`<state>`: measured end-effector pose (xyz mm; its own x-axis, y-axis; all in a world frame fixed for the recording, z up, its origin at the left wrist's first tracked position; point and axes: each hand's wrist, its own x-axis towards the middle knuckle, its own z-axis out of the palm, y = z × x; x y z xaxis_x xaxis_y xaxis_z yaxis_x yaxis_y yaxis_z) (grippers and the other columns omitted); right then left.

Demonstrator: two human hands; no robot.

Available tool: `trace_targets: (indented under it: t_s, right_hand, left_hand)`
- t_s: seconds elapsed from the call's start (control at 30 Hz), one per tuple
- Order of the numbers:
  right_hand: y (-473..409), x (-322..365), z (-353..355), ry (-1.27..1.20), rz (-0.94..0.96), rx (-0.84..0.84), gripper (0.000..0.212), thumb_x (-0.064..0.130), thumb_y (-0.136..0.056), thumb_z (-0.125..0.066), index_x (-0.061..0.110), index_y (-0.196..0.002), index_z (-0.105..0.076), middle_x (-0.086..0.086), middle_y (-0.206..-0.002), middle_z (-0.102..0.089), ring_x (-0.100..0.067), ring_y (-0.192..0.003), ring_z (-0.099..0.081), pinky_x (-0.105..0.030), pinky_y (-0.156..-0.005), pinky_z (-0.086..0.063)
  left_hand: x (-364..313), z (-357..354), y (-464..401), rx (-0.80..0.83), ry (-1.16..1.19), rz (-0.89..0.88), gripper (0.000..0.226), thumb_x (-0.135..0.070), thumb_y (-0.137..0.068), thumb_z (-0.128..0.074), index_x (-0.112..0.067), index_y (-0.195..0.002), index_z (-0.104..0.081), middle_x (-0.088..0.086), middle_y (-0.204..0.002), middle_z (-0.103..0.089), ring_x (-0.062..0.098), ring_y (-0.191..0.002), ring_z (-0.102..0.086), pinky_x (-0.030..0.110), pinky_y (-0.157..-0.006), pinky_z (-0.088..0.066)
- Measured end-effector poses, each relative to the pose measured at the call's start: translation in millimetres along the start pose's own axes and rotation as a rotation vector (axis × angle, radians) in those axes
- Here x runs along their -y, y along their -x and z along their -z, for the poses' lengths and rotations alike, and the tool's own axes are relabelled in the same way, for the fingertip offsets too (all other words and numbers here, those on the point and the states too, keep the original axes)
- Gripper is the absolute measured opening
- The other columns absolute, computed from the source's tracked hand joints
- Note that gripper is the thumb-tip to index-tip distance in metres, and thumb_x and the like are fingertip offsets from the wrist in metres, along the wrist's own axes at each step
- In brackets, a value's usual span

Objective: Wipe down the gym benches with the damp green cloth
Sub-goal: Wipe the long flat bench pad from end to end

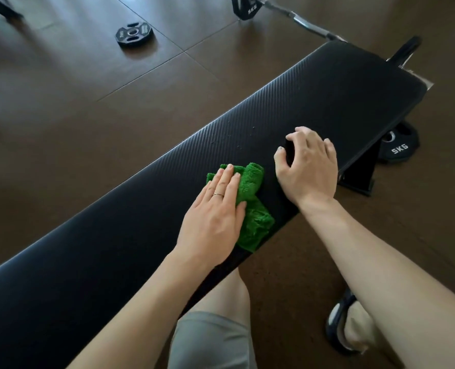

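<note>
The left hand (pixel 215 211) lies flat and open, pressing the green cloth (pixel 250 206) onto the black surface (pixel 114 235). Just beside it, the right hand (pixel 307 166) rests there with fingers curled, gripping nothing.

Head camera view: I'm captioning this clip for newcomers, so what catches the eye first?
The bright green cloth stands out, pressed flat under the left hand on the long black bench running diagonally across the frame. The right hand rests on the pad beside it, and a black weight plate lies on the brown floor beyond.
</note>
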<state>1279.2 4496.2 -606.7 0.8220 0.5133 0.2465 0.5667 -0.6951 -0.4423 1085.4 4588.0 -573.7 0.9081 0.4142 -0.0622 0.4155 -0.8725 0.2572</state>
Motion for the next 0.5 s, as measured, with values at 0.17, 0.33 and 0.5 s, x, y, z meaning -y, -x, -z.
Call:
trace_targets:
  t_s: [0.17, 0.33, 0.5]
  right_hand:
    - [3, 0, 0, 0.024, 0.016, -0.084, 0.039, 0.040, -0.100, -0.043, 0.017, -0.122, -0.065, -0.002, -0.142, -0.058, -0.020, -0.140, -0.047, -0.047, -0.122, -0.025]
    - [1, 4, 3, 0.100, 0.036, 0.020, 0.044, 0.041, -0.106, -0.033, 0.015, -0.132, -0.058, -0.006, -0.151, -0.050, -0.024, -0.147, -0.037, -0.050, -0.124, -0.020]
    - [6, 33, 3, 0.135, -0.023, 0.259, 0.066, 0.055, -0.106, -0.015, 0.017, -0.157, -0.031, -0.013, -0.170, -0.015, -0.031, -0.158, -0.003, -0.058, -0.126, 0.000]
  left_hand:
    - [18, 2, -60, -0.055, 0.036, 0.113, 0.060, -0.038, -0.110, -0.031, -0.009, -0.161, -0.023, 0.008, -0.172, -0.012, 0.021, -0.159, -0.008, 0.034, -0.129, -0.005]
    - [18, 8, -102, -0.034, 0.076, 0.229, 0.061, -0.036, -0.111, -0.027, -0.007, -0.163, -0.015, 0.010, -0.173, -0.006, 0.023, -0.159, -0.002, 0.035, -0.129, -0.002]
    - [31, 11, -9, -0.023, 0.046, 0.164, 0.061, -0.036, -0.109, -0.028, -0.010, -0.163, -0.014, 0.006, -0.172, -0.006, 0.017, -0.159, -0.002, 0.034, -0.130, -0.005]
